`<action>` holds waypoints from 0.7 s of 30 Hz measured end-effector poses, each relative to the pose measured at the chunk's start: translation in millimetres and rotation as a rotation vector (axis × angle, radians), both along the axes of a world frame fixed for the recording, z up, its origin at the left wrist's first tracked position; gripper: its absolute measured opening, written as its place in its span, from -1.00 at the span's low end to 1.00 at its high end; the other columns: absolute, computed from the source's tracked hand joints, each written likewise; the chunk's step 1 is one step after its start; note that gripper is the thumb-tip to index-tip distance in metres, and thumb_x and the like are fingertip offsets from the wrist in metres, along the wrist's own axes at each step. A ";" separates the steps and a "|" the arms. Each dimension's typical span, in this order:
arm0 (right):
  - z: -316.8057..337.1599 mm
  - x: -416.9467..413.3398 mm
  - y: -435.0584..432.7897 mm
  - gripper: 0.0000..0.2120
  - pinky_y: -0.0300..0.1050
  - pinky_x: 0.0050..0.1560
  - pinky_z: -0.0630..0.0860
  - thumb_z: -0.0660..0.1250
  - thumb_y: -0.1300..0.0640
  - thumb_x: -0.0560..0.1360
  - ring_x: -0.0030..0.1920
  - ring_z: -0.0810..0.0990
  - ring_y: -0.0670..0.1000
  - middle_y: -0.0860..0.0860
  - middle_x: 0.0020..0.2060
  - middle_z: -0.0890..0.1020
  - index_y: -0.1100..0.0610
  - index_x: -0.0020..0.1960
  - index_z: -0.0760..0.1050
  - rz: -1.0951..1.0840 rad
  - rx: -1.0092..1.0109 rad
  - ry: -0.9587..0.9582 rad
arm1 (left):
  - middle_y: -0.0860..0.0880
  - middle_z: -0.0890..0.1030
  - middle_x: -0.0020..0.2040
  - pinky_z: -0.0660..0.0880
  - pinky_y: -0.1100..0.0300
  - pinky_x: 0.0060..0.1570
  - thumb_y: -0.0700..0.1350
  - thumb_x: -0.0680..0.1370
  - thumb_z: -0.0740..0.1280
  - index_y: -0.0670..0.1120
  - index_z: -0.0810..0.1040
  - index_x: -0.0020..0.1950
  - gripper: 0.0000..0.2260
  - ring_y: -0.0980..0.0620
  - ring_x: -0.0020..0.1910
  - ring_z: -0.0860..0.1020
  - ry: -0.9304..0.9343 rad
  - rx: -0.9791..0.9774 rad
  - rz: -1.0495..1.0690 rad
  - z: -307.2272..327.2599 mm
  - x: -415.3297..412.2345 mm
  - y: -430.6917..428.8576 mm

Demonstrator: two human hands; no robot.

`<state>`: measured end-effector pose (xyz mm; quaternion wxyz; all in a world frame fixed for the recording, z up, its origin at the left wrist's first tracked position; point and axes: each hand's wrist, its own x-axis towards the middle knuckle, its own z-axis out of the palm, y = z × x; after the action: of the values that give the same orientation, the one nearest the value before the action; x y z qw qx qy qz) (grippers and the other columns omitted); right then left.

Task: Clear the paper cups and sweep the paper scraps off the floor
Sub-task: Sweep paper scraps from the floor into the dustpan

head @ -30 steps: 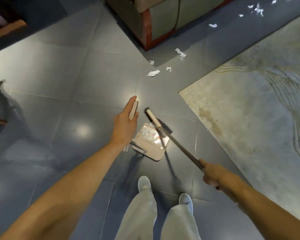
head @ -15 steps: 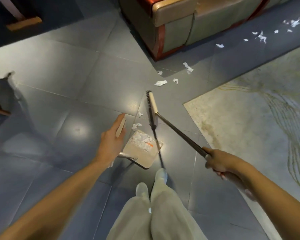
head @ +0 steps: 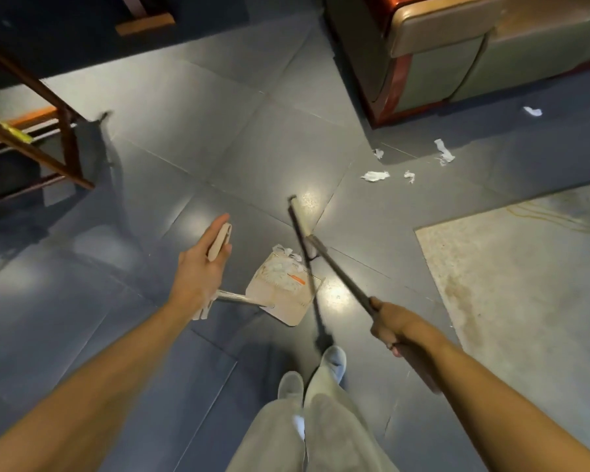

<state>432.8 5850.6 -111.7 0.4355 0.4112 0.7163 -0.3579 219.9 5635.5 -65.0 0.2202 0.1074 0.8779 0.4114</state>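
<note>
At centre frame the left hand point(head: 200, 272) holds the upright handle of a beige plastic dustpan point(head: 283, 296). Its fingers point(head: 217, 224) lie stretched along the grip, and the thumb closes on it. The pan sits on the grey tiled floor point(head: 150, 148) and carries a heap of torn white paper scraps point(head: 278, 267), a few of them at its upper lip. Lower right of it, the right hand point(head: 392, 323) has its fingers wrapped round the dark handle of a long broom with a cream head point(head: 302, 226). That head lies just beside the pan's upper right edge. Loose white paper bits point(head: 375, 175) lie scattered upper right of centre, near the corner of an olive sofa with red-brown trim point(head: 433, 69). A pale worn rug point(head: 525, 284) fills the right side.
</note>
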 end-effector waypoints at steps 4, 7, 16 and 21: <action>12.9 15.8 2.4 -0.22 -0.23 -0.43 0.50 0.25 0.36 0.53 -0.45 0.45 -0.05 0.16 -0.08 0.59 -0.08 0.57 -0.04 0.101 -0.102 -0.049 | 0.13 0.51 -0.24 0.47 0.19 -0.28 -0.12 0.60 0.27 0.45 0.37 0.16 -0.58 0.09 -0.37 0.45 0.004 0.019 0.012 2.9 -4.6 12.7; 28.9 29.9 12.4 -0.18 -0.21 -0.41 0.52 0.23 0.35 0.53 -0.44 0.48 -0.03 0.11 -0.07 0.57 -0.15 0.57 -0.11 0.166 -0.063 -0.027 | 0.12 0.53 -0.22 0.45 0.24 -0.30 -0.13 0.60 0.28 0.55 0.36 0.06 -0.52 0.12 -0.40 0.45 0.014 0.019 0.001 7.5 -5.2 13.0; 63.2 3.5 52.2 -0.29 -0.18 -0.48 0.49 0.16 0.31 0.57 -0.50 0.43 -0.01 0.15 -0.29 0.54 -0.17 0.55 -0.05 -0.077 -0.028 0.068 | 0.03 0.47 -0.28 0.44 0.25 -0.35 -0.15 0.60 0.26 0.48 0.38 0.12 -0.55 0.15 -0.43 0.40 0.038 0.073 -0.063 25.0 -34.1 47.4; 71.5 -19.6 65.0 -0.31 -0.20 -0.53 0.46 0.14 0.31 0.56 -0.45 0.46 0.02 0.14 -0.19 0.52 -0.13 0.55 -0.01 -0.201 0.088 0.105 | 0.02 0.49 -0.24 0.46 0.15 -0.23 -0.14 0.61 0.24 0.49 0.35 0.17 -0.54 0.07 -0.35 0.38 0.057 0.096 -0.101 24.5 -67.7 66.1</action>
<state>413.2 5915.7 -40.2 0.3408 0.4803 0.7083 -0.3892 152.1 5701.6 -40.5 0.2102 0.1737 0.8565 0.4382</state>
